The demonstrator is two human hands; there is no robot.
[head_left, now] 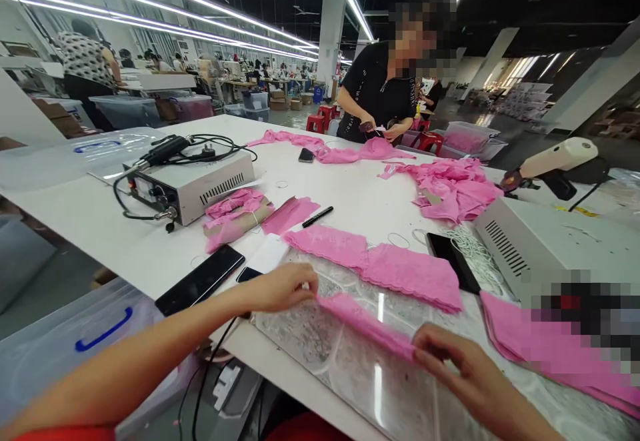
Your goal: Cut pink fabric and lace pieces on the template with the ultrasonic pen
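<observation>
A narrow pink fabric strip [367, 324] is stretched between my two hands above a glossy grey marbled board. My left hand [287, 286] pinches its left end, and my right hand [453, 361] pinches its right end. Just beyond the strip, two pink scalloped pieces [370, 261] lie side by side on the board [300, 331]. At the right edge sits a stack of folded pink fabric [545, 347], partly covered by a blurred patch.
Grey box devices [215, 184] stand at left and right. Phones [200, 281], a black marker [318, 217], white cord [477, 254] and a pink fabric heap [455, 187] lie about. Across the table, a person [377, 91] in black handles pink fabric.
</observation>
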